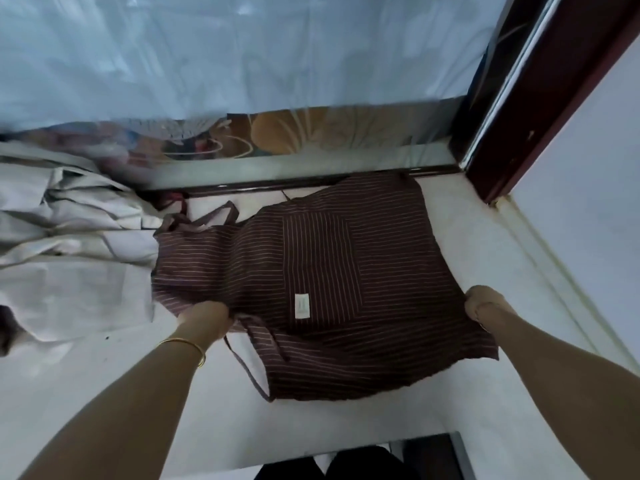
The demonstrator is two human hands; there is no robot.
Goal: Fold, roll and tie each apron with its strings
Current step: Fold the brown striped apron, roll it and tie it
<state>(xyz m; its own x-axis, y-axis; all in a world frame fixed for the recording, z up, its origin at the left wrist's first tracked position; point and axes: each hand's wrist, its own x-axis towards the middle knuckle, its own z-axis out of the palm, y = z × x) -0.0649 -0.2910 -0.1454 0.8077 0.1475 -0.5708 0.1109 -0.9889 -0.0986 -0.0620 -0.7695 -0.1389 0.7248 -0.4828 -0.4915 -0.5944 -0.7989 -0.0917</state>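
Gripping the brown striped apron [329, 271], spread on the white counter [502, 244]: left hand [204, 318] fingers [225, 315] curling round the near edge by a waist string [242, 362], right hand [483, 304] seemingly pinching the side hem. Likely handling light and limp, so holding best at hems and corners.

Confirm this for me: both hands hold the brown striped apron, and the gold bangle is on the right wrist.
Not quite. The head view shows the gold bangle on the left wrist, not the right. The rest stands: the left hand and the right hand both hold the brown striped apron.
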